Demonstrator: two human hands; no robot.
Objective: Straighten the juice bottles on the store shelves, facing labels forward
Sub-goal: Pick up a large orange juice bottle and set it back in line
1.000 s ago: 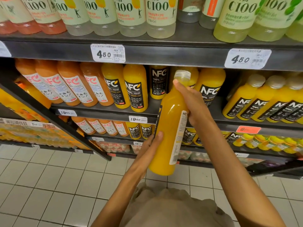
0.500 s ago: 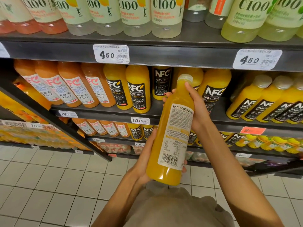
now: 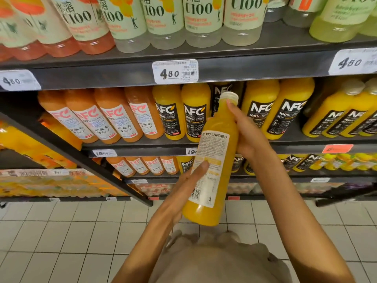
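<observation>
In front of the middle shelf point(image 3: 142, 147) I hold a yellow NFC juice bottle point(image 3: 217, 148), tilted, with its white back label and barcode towards me. My right hand point(image 3: 247, 132) grips its upper part just under the white cap. My left hand point(image 3: 183, 188) holds the lower part, with one digit lying across the label and the others hidden behind the bottle. Behind it, yellow NFC bottles point(image 3: 195, 113) stand in a row with black labels facing forward. One more bottle point(image 3: 221, 91) stands further back in the gap.
Orange NFC bottles point(image 3: 114, 117) with white labels fill the left of the middle shelf. C100 bottles point(image 3: 202, 19) line the top shelf above a price tag point(image 3: 175, 71). Smaller bottles fill the lower shelves. A tiled floor lies below.
The bottle has turned in my hands, from its side to its back label facing me. My left hand's digit has slid up onto the label. The view has moved closer to the shelf.
</observation>
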